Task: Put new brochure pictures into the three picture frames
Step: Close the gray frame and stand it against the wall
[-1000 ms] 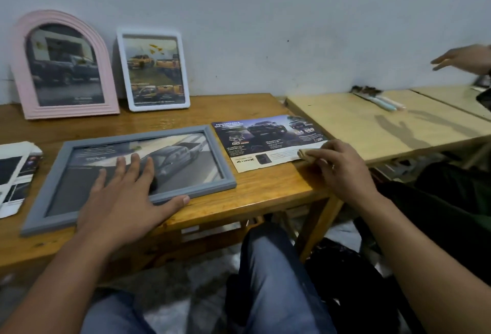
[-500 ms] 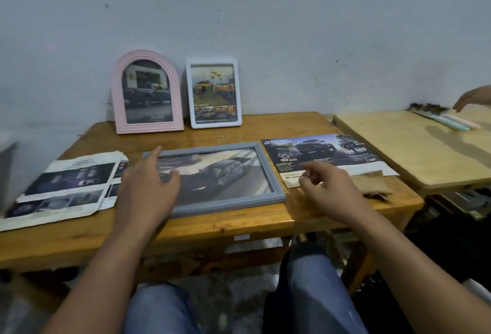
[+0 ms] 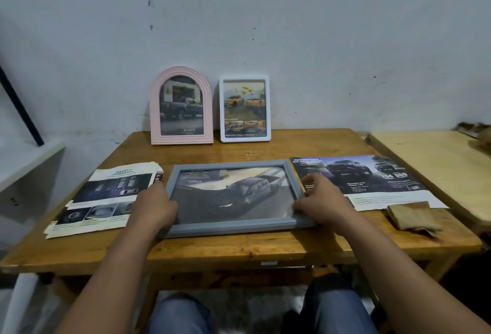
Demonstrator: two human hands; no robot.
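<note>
Left hand [image 3: 154, 207] grips the left edge of the grey picture frame [image 3: 233, 227], fingers curled over the rail near its lower left corner; fingertips are hidden from the head view. Right hand [image 3: 322, 200] holds the frame's right edge — thumb lying along the lower right corner, fingers bent over the right rail. The grey frame lies flat and face up on the brown wooden table [image 3: 239, 248], near the front edge, with a picture of a dark pickup truck behind its glazing. Just left of it lies a stack of brochure pages [image 3: 106, 198] headed "SAFETY", edges worn, touching or nearly touching the frame's left side. Just right lies an open car brochure [image 3: 372, 179] headed "POWERTRAIN & OFF-ROAD ABILITY", its left margin partly under the right hand. A folded tan cloth [image 3: 411, 216] overlaps the brochure's lower right corner. At the back of the table, leaning against the wall [image 3: 265, 28] — a pink arched frame [image 3: 181, 106] with a dark truck picture, and beside it on the right a white rectangular frame [image 3: 244, 108] with yellow trucks. A paler wooden table [image 3: 438, 169] stands alongside on the right.
</note>
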